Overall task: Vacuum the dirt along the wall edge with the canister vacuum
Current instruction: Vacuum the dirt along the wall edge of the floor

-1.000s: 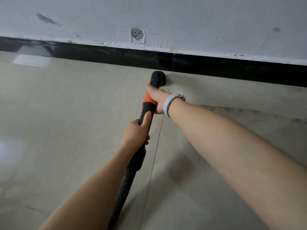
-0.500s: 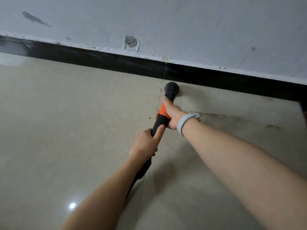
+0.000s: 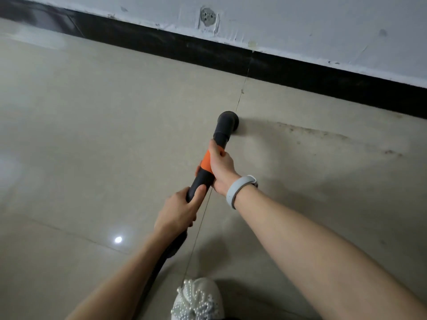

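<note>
1. The left hand [image 3: 179, 210] grips the lower black part of the black-and-orange plastic vacuum wand [image 3: 205, 169], fingers curled round it with the thumb laid along the top; the dark hose [image 3: 157, 271] runs down from under that hand, and the canister itself is out of view.
2. The right hand [image 3: 220, 166], with a pale grey wristband [image 3: 240, 188] on the wrist, is wrapped round the orange collar higher up the wand.
3. The round black nozzle [image 3: 227, 124] rests on the glossy beige floor tile [image 3: 92, 135], near the black skirting board [image 3: 231, 56] but apart from it, at the left end of a streak of brown dirt [image 3: 335, 137].
4. The step in hand appears to be sweeping suction along this streak. The next move likely calls for sliding the nozzle rightward over the dirt, keeping its mouth flat.
5. A white beaded shoe [image 3: 198, 301] stands below, just beside the hose; nothing seen blocks the path to the right.
</note>
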`<state>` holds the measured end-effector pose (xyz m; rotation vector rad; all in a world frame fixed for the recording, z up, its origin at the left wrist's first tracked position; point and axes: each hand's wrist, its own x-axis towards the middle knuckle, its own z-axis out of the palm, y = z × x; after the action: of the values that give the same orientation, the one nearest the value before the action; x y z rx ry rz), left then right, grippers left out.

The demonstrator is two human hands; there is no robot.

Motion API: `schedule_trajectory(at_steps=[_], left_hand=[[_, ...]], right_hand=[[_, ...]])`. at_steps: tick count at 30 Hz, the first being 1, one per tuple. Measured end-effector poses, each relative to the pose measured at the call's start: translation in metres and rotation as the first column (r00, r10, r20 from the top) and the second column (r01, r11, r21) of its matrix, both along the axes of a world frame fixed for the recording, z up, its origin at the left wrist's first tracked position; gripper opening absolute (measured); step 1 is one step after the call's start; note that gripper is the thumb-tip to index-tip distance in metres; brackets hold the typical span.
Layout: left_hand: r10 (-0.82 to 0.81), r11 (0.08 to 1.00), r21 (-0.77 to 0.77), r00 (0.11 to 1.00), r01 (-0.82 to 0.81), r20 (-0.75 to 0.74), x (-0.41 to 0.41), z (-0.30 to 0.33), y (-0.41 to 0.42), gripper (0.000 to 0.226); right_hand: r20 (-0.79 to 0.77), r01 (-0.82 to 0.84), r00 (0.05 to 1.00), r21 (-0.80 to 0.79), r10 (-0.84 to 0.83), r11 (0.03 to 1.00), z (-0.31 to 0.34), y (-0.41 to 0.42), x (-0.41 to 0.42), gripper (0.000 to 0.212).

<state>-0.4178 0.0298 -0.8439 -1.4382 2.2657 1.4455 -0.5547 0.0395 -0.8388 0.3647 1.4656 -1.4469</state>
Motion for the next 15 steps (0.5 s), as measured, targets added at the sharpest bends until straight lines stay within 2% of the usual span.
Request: schedule_trajectory(at_steps=[5,9,12,15], left_hand=[[0.021,0.999,0.034,1.0,-0.022,0.012,0.036,0.001,0.005,0.047],[-0.02,0.999,0.045,0.999,0.019,0.024,0.052,-0.005,0.015,0.041],[-0.036,0.998,0.048,0.999,0.035,0.018,0.044,-0.007,0.016,0.041],[-0.052,0.996,0.071,0.999,0.053,-0.012,0.011,-0.006,0.007,0.049]], right_hand=[[-0.089,0.014,0.996,-0.007,-0.015,1.0,0.002,0.008,0.041,0.036],[-0.092,0.005,0.996,0.036,-0.002,0.999,-0.004,0.019,0.056,0.029],[-0.087,-0.014,0.996,0.063,0.019,0.998,-0.003,0.02,0.047,0.028],[-0.103,0.046,0.994,0.092,-0.036,0.995,-0.001,0.016,0.016,0.033]])
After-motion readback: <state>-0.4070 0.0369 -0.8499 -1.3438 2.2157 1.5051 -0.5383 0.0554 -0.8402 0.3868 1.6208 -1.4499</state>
